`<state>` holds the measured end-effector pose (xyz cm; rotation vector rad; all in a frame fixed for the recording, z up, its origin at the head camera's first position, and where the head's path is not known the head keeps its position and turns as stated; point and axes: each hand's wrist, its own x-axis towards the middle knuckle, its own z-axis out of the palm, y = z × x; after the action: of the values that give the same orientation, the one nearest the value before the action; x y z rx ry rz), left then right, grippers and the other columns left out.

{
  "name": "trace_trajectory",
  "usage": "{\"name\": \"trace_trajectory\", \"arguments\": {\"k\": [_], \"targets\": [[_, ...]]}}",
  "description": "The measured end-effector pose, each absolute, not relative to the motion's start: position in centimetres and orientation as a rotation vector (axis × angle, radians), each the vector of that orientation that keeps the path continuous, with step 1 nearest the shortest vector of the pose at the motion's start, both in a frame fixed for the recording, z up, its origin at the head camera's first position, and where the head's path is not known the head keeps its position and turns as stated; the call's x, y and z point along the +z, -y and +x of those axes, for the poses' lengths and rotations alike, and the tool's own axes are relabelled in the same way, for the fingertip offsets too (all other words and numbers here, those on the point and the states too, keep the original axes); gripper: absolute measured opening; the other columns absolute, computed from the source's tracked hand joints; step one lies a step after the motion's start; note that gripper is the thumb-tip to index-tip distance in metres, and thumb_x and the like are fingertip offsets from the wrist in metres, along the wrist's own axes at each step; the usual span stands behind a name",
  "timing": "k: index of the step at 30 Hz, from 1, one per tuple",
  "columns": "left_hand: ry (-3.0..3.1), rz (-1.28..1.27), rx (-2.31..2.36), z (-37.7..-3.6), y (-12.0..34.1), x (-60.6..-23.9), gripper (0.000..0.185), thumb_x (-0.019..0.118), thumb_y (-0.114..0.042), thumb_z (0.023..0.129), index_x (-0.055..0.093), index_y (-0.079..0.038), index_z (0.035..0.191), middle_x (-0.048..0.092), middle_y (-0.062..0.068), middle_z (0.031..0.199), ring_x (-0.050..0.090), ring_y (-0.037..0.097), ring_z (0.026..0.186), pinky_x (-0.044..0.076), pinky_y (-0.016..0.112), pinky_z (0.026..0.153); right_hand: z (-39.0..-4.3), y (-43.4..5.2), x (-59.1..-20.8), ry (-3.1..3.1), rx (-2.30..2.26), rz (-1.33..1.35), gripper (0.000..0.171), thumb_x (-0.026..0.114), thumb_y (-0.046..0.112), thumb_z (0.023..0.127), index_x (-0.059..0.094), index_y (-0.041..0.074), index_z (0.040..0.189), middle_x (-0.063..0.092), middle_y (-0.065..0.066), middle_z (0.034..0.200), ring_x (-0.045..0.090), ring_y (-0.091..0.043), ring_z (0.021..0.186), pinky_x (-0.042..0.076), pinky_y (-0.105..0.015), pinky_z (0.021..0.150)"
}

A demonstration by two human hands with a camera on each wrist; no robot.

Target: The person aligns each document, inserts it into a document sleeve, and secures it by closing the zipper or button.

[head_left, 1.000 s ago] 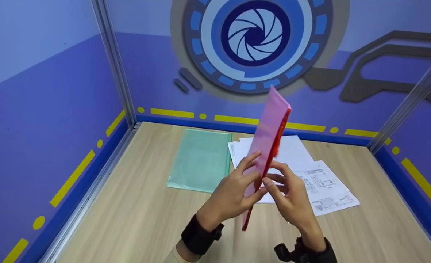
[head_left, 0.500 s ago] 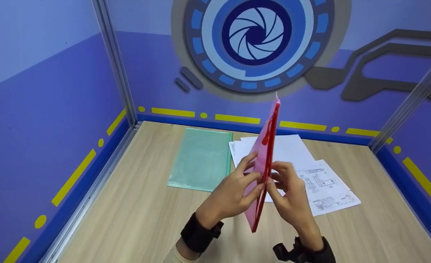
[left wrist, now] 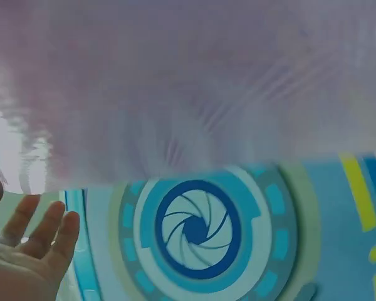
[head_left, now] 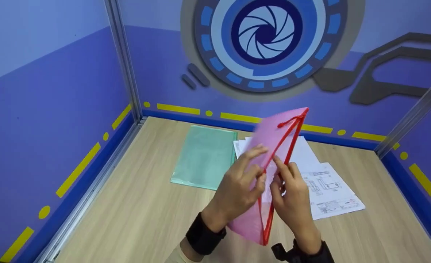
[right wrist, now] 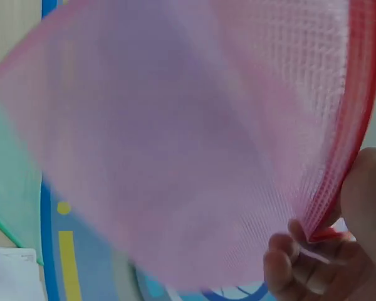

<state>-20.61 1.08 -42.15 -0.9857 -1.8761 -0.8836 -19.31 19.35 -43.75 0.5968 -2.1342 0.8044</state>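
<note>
Tilting above the surface (head_left: 135,219), the pouch (head_left: 273,146), a pink mesh zip bag with a red edge, was held in the air between both hands, in front of the person and over the papers (head_left: 328,190). Its long axis ran from the near lower end, close to the wrists, up and away to a far corner that pointed toward the back wall (head_left: 157,65); the red zip edge faced right. The left hand (head_left: 239,190) lay against the pink face with fingers curled loosely round it, thumb near the edge. The right hand (head_left: 292,193) pinched the red edge between thumb and fingertips (right wrist: 288,263), as the right wrist view showed. By its look the pouch was light, thin and floppy, likely to sag or twist if held at one corner only; the stiffer red edge seemed the surest place to grip, with the mesh giving some friction. The papers, some bearing line drawings, lay fanned on the surface under the pouch. A green sleeve (head_left: 204,157) lay flat just left of them, well apart from the hands.
</note>
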Motion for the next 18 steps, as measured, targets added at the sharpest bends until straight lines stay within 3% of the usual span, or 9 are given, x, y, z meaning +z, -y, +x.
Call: {"name": "trace_trajectory", "arguments": {"k": [2, 5, 8, 11, 16, 18], "targets": [[1.891, -1.019, -0.754, -20.3, -1.5, -42.2, 0.010, 0.060, -0.009, 0.100, 0.065, -0.007, 0.092, 0.054, 0.014, 0.152, 0.049, 0.029, 0.146, 0.042, 0.036, 0.117, -19.2, -19.4, -44.2, 2.199, 0.682, 0.546, 0.043, 0.072, -0.004, 0.085, 0.071, 0.004, 0.127, 0.055, -0.009, 0.090, 0.047, -0.015, 0.064, 0.042, -0.029, 0.052], [1.971, -1.024, -0.548, -19.9, -2.0, -42.8, 0.009, 0.064, -0.014, 0.102, 0.069, -0.010, 0.096, 0.054, 0.014, 0.152, 0.045, 0.030, 0.150, 0.037, 0.041, 0.121, -19.1, -19.5, -44.9, 2.354, 0.523, 0.438, 0.017, 0.080, 0.003, 0.080, 0.070, 0.003, 0.093, 0.057, -0.008, 0.077, 0.051, -0.024, 0.058, 0.041, -0.042, 0.049], [2.115, -1.004, -0.351, -19.9, -2.3, -43.9, 0.008, 0.067, -0.021, 0.104, 0.072, -0.014, 0.103, 0.057, 0.010, 0.149, 0.049, 0.027, 0.145, 0.041, 0.041, 0.117, -19.3, -19.6, -45.6, 2.541, 0.429, 0.375, 0.025, 0.086, 0.010, 0.078, 0.061, 0.007, 0.075, 0.058, -0.010, 0.066, 0.058, -0.034, 0.056, 0.044, -0.050, 0.049], [2.315, -0.983, -0.239, -20.7, -2.4, -45.5, 0.012, 0.068, -0.027, 0.105, 0.074, -0.019, 0.112, 0.062, 0.004, 0.140, 0.060, 0.022, 0.130, 0.050, 0.036, 0.106, -20.1, -19.4, -46.8, 2.664, 0.418, 0.450, 0.029, 0.092, 0.020, 0.078, 0.067, 0.006, 0.081, 0.064, -0.012, 0.070, 0.063, -0.035, 0.063, 0.050, -0.051, 0.056], [2.593, -0.950, -0.285, -22.5, -1.8, -47.6, 0.021, 0.067, -0.026, 0.106, 0.073, -0.019, 0.125, 0.068, -0.001, 0.123, 0.070, 0.015, 0.101, 0.057, 0.028, 0.090, -22.7, -19.1, -50.2, 2.615, 0.451, 0.726, 0.058, 0.099, 0.033, 0.071, 0.075, 0.001, 0.113, 0.072, -0.017, 0.105, 0.061, -0.041, 0.102, 0.050, -0.053, 0.087], [2.627, -0.916, -0.279, -22.8, -1.7, -47.9, 0.024, 0.072, -0.024, 0.103, 0.072, -0.018, 0.126, 0.069, -0.001, 0.121, 0.070, 0.016, 0.098, 0.058, 0.028, 0.086, -23.9, -18.9, -51.7, 2.567, 0.451, 0.802, 0.062, 0.098, 0.033, 0.071, 0.074, -0.002, 0.116, 0.071, -0.022, 0.118, 0.058, -0.046, 0.115, 0.047, -0.058, 0.098]]}}
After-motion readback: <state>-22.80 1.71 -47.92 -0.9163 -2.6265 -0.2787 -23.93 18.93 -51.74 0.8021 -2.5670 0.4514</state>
